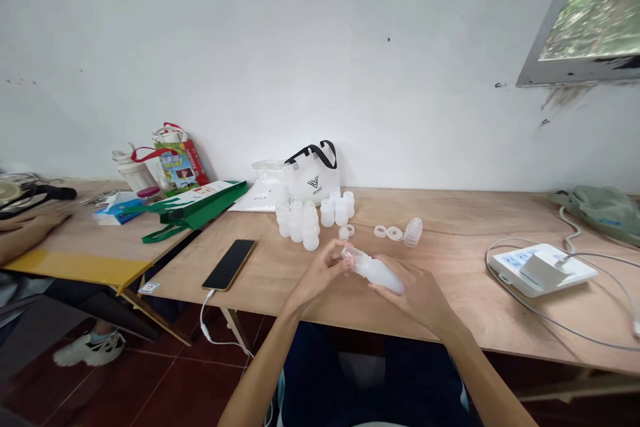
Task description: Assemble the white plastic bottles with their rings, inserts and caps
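A translucent white bottle [384, 275] lies tilted between my hands above the table's front edge. My right hand [413, 290] is wrapped round its body. With its fingers closed on the clear cap [354, 255], my left hand [323, 270] grips the bottle's other end. Just beyond, a small ring and cap [345, 232] lie on the wood. To the right are two loose white rings [394, 233] and a clear cap [413, 231] on its own. Several white bottles [297, 221] stand grouped at the back left, with more white containers [341, 209] beside them.
A phone [230, 265] on a white cable lies at left. Behind the bottles are a white bag [315, 177] and plastic packaging [263, 187]. A power strip [543, 268] with cables sits at right. At the left table, a person's arm [25, 233] rests near a tissue box [117, 210].
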Tool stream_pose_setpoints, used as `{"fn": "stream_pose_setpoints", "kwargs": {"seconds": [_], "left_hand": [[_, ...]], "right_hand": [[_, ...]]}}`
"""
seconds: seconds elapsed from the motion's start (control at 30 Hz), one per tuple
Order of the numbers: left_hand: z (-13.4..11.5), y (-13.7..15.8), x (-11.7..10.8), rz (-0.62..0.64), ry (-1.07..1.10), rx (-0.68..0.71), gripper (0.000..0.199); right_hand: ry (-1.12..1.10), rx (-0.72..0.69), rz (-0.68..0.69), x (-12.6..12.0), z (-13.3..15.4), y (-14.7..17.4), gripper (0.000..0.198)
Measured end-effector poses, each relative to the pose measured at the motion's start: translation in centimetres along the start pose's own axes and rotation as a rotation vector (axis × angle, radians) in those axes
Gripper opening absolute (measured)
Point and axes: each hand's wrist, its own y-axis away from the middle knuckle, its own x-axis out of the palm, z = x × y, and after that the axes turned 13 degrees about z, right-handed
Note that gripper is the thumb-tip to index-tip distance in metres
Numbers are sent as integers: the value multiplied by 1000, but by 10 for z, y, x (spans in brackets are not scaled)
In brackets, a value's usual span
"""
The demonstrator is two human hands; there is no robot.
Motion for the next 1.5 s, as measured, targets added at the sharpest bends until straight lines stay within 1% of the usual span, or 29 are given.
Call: {"fn": "stream_pose_setpoints", "kwargs": {"seconds": [0.1, 0.17, 0.23, 0.3, 0.37, 0.47, 0.53, 0.6, 0.67, 0.73, 0.8, 0.87, 0.9, 0.97, 1.0, 1.07, 1.13, 1.23, 1.3, 1.33, 1.4, 1.5], "left_hand": [[-5, 3, -1, -23, -1, 12, 38], [-8, 5, 1, -24, 6, 14, 38], [-10, 6, 2, -11, 16, 23, 38], [-13, 7, 4, 0, 13, 35, 37], [-16, 8, 6, 11, 14, 44, 37], [-25, 11, 8, 75, 64, 65, 40], [-32, 14, 10, 110, 92, 80, 43], [-36, 16, 13, 87, 78, 88, 48], [-37, 16, 15, 30, 27, 82, 56], [-35, 15, 18, -36, -44, 61, 61], [-31, 12, 18, -95, -97, 25, 59], [-28, 11, 16, -169, -120, 5, 58], [-28, 11, 13, -215, -132, 4, 59], [-31, 15, 2, -350, -213, 12, 59], [-33, 18, -5, -428, -290, 12, 57], [-38, 27, -25, -584, -510, -15, 56], [-41, 37, -48, -679, -723, -56, 55], [-33, 50, -84, -687, -872, -173, 51], [-21, 53, -104, -648, -878, -236, 49], [-15, 54, -112, -643, -863, -246, 49], [-2, 53, -124, -658, -811, -223, 52], [11, 50, -133, -648, -752, -178, 64]], "right_hand": [[150, -44, -121, 3, 5, 1, 38], [201, -53, -169, 3, 10, 1, 37], [175, -55, -188, 1, 15, 1, 36], [54, -34, -179, -2, 17, 1, 38], [-168, 19, -105, -6, 16, 2, 42], [-638, 73, 143, -8, 16, 2, 40], [-941, 63, 280, -7, 19, 0, 39], [-1141, 56, 321, -3, 25, -2, 43], [-1217, 92, 315, 0, 32, -4, 50], [-1212, 155, 314, 2, 36, -6, 59], [-1139, 197, 322, 1, 37, -6, 62], [-1001, 210, 321, -2, 34, -6, 61], [-930, 212, 311, -3, 32, -6, 59], [-842, 218, 283, -3, 25, -6, 57], [-828, 220, 271, -3, 21, -6, 55], [-824, 224, 261, -3, 14, -6, 50], [-824, 224, 263, -3, 8, -6, 45], [-834, 217, 260, -4, 4, -6, 40], [-835, 211, 253, -6, 4, -6, 38], [-831, 204, 249, -6, 4, -6, 37], [-814, 189, 249, -6, 2, -7, 37], [-746, 184, 287, -3, -5, -8, 39]]}}
